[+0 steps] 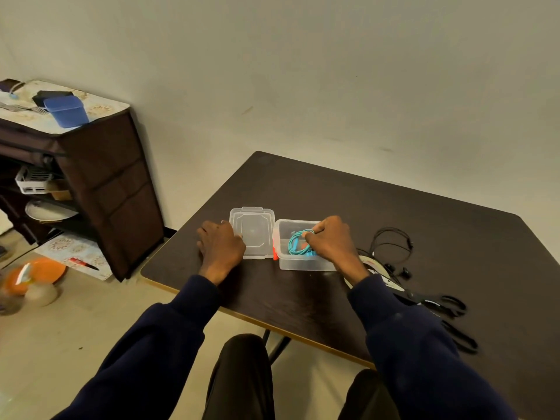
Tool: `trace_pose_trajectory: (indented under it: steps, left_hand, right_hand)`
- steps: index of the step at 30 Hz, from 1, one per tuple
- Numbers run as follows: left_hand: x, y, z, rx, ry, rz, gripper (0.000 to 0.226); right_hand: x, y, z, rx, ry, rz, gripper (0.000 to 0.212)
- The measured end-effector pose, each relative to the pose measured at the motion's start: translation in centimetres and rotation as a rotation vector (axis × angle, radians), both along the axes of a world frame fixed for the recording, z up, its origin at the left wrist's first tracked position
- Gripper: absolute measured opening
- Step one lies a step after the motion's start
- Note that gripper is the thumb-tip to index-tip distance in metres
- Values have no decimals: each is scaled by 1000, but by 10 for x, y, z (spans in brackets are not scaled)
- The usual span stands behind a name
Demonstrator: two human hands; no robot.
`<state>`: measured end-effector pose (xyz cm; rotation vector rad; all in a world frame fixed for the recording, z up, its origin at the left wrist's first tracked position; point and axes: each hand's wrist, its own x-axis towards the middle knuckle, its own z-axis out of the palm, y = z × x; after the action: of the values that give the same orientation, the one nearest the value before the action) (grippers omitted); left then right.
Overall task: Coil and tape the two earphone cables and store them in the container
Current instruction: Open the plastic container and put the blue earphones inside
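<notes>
Nearest, at the counter's point(303, 298) edge and about 4 o'clock from the container point(303, 263), lie black scissors point(436, 304). Just beyond them is the tape point(372, 263), half hidden under the right sleeve.

The right hand point(331, 242) reaches into the open container from its 3 o'clock side. Its fingers point(312, 234) are curled and pinch the teal cable point(295, 244), which is wound into a coil and sits inside the walls — whether tape binds the coil is too small to tell. The left hand point(221, 247) rests at 9 o'clock of the lid point(253, 234), with its fingers curled under against the lid's edge. I cannot tell whether they grip the lid or only lean on the counter beside it. The lid lies flat, off the container and touching its 9 o'clock side.

Farther out, at about 2 o'clock from the container and well apart from it, the black cable point(394, 244) sprawls in loose loops with its earbuds toward the scissors.

By my reading the job is roughly half done — one cable is coiled and going into the container. The black one is not yet coiled, taped or stored, and the lid may need closing afterwards.
</notes>
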<state>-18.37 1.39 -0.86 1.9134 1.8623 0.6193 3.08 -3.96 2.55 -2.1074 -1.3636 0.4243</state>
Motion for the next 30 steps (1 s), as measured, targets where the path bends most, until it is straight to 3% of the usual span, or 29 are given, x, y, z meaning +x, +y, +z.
trace_pose_trajectory:
  steps: [3, 7, 12, 16, 22, 30]
  left_hand:
    - [2, -4, -3, 15, 21, -7, 35]
    - [1, -9, -6, 45, -58, -88, 55]
    - [3, -15, -6, 192, -320, -235, 49]
    - [7, -19, -5, -16, -500, -381, 65]
    - [12, -18, -9, -43, -531, -443, 77]
    - [12, -17, -11, -44, -579, -472, 35]
  right_hand:
    - [0, 1, 1, -40, 12, 17, 33]
    - [1, 0, 2, -90, -116, 55, 30]
    - [5, 4, 2, -126, -159, 82, 32]
    - [6, 10, 4, -167, 17, 91, 25]
    - [5, 9, 4, -180, 37, 182, 24]
    - [3, 9, -3, -142, -115, 190, 28]
